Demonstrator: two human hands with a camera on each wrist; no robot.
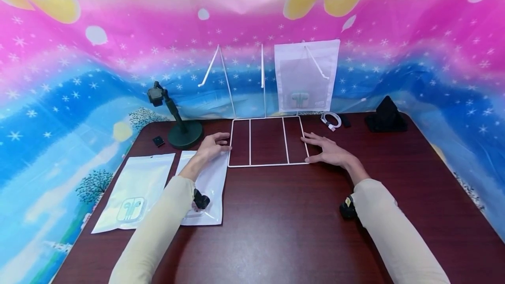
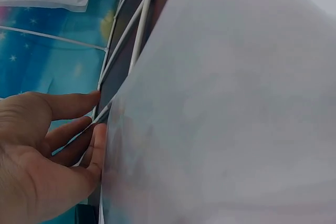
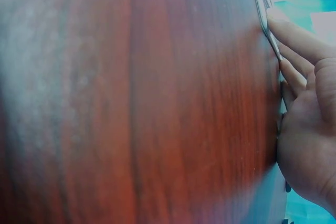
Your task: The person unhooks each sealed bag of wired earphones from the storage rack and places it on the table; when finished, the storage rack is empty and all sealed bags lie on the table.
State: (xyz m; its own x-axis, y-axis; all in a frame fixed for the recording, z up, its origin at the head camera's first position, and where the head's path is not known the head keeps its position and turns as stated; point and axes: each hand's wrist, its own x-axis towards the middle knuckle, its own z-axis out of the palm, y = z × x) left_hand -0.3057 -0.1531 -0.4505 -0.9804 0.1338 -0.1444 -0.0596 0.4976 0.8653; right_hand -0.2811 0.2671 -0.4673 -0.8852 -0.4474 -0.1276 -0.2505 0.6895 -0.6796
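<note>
One rack [image 1: 265, 100], base [image 1: 269, 165] crosswise, prongs [image 1: 262, 67] pointing toward wearer [image 1: 159, 227].

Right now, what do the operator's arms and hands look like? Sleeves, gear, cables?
Left hand and right hand: bare, no gloves. Left sleeve and right sleeve: long, plain cream, ending near the wrists. Small black units at both wrists, left unit and right unit; the right shows a yellowish patch. No cables visible.
</note>
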